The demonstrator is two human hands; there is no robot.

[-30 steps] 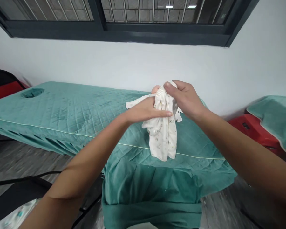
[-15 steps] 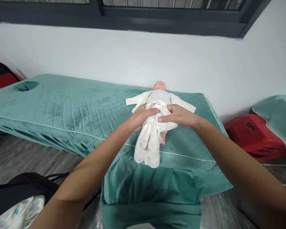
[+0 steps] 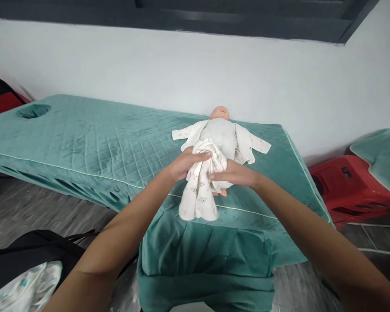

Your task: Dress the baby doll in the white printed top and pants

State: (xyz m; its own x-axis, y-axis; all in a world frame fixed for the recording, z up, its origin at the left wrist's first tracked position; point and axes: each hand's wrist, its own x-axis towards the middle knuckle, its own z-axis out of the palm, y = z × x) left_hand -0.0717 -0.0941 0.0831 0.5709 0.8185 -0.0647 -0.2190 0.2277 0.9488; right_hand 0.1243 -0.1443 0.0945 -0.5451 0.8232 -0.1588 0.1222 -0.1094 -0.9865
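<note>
My left hand [image 3: 186,162] and my right hand [image 3: 235,173] grip a pair of white printed baby pants [image 3: 198,199] from either side. The waist is bunched up between my thumbs and fingers, and both legs hang down toward the bed's front edge. Behind the pants a baby doll [image 3: 219,112] lies on its back with its head toward the wall. Its trunk is covered in pale grey-white cloth, and a white long-sleeved baby top [image 3: 245,143] spreads open beneath it, sleeves out to both sides. The doll's feet [image 3: 223,192] show just below my right hand; its legs are mostly hidden.
The green quilted bed [image 3: 117,138] stretches left along the white wall, with a face hole [image 3: 34,111] at its far end. A red plastic object [image 3: 351,186] stands at the right. At lower left a black bag [image 3: 29,249] carries printed cloth [image 3: 29,286].
The bunched waist of the pants has shifted slightly left and opened into a rounder roll. My right hand has moved lower, uncovering more of the doll's trunk. The view has tilted down a little.
</note>
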